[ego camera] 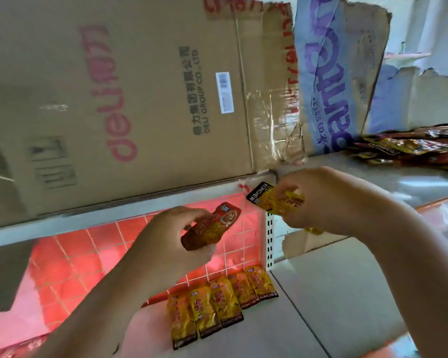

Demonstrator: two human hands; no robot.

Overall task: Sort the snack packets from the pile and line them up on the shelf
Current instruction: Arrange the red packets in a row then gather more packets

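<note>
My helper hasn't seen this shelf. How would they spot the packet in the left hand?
Start at the big cardboard box with pink lettering. Below its shelf, in front of the pink grid, the left hand grips a red packet. Its neighbours differ: the right hand holds a yellow packet, and the row of packets below is yellow too.

The packet row (pixel 217 303) lies on the lower shelf (pixel 321 293) (at its back), the pile (pixel 411 148) above, right of the cartons (pixel 140 99)
</note>
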